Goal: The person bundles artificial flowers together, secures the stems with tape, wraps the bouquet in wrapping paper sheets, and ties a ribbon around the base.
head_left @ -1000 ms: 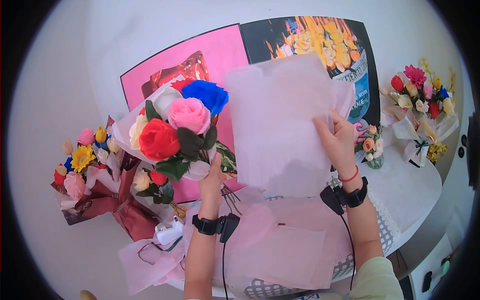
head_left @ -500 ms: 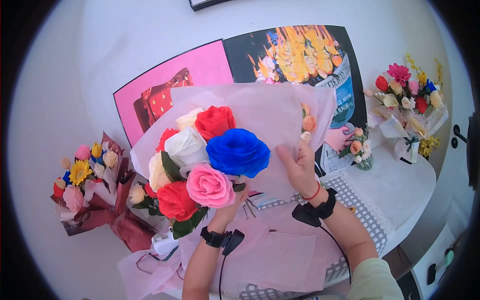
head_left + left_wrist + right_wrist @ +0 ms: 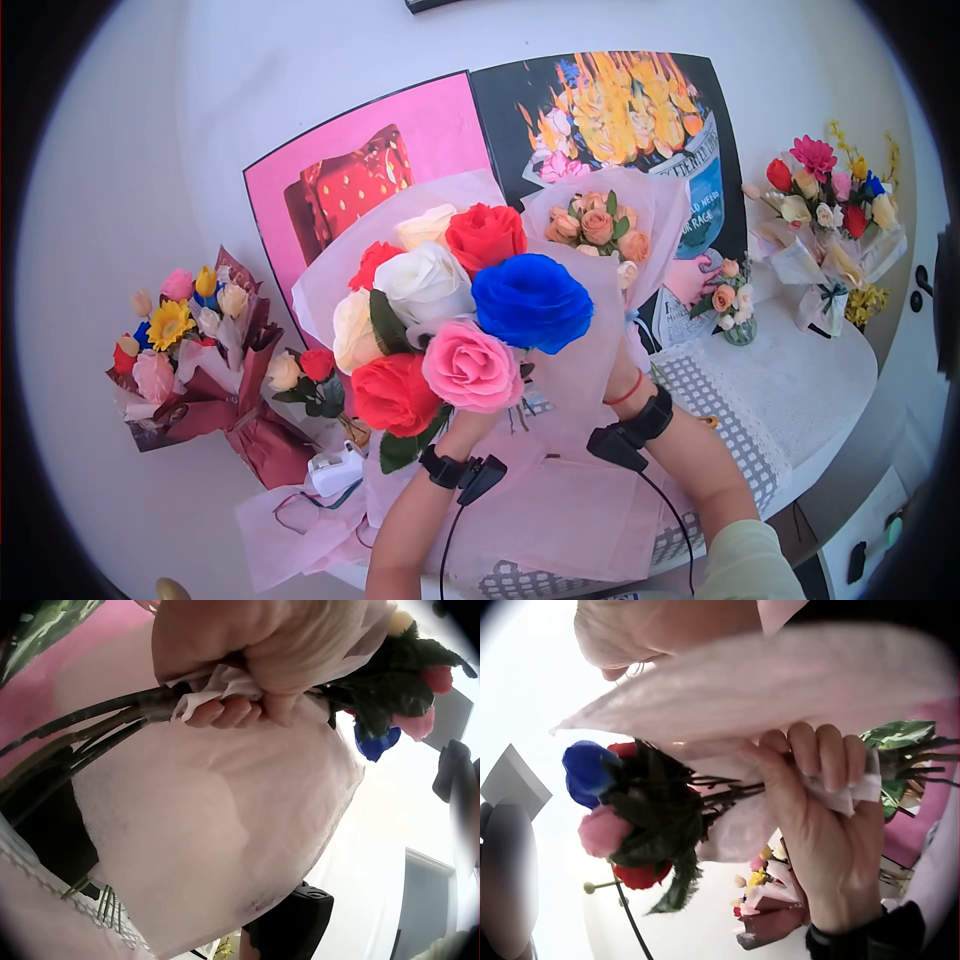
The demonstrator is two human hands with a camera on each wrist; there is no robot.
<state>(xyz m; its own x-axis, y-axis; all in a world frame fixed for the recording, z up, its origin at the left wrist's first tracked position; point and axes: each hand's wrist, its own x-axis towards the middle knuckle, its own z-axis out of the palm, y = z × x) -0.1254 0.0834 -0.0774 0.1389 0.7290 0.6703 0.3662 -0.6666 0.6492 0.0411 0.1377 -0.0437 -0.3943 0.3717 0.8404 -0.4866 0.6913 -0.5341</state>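
Note:
A bouquet of large artificial roses, with a blue rose (image 3: 533,303), a pink rose (image 3: 472,365), red ones and pale ones, stands in pale pink wrapping paper (image 3: 335,280). My left hand (image 3: 247,645) grips its dark stems (image 3: 82,724) together with gathered paper, fingers curled round them. The bare stem ends stick out past the fist. On the right side a broad flap of paper (image 3: 780,682) stands up beside the flowers. My right hand (image 3: 664,630) is right at this flap, mostly hidden behind it in the head view; I cannot tell how its fingers lie.
More pink paper sheets (image 3: 590,510) lie on the table. A dark-red wrapped bouquet (image 3: 255,430) and a white device (image 3: 335,470) are at left. Peach roses in paper (image 3: 597,227) stand behind, with a small glass vase (image 3: 740,330) and another bouquet (image 3: 825,270) at right.
The bouquet has moved right and turned its blooms towards the head camera. The paper held up at right has come in against the bouquet, and my right hand has moved left and behind it.

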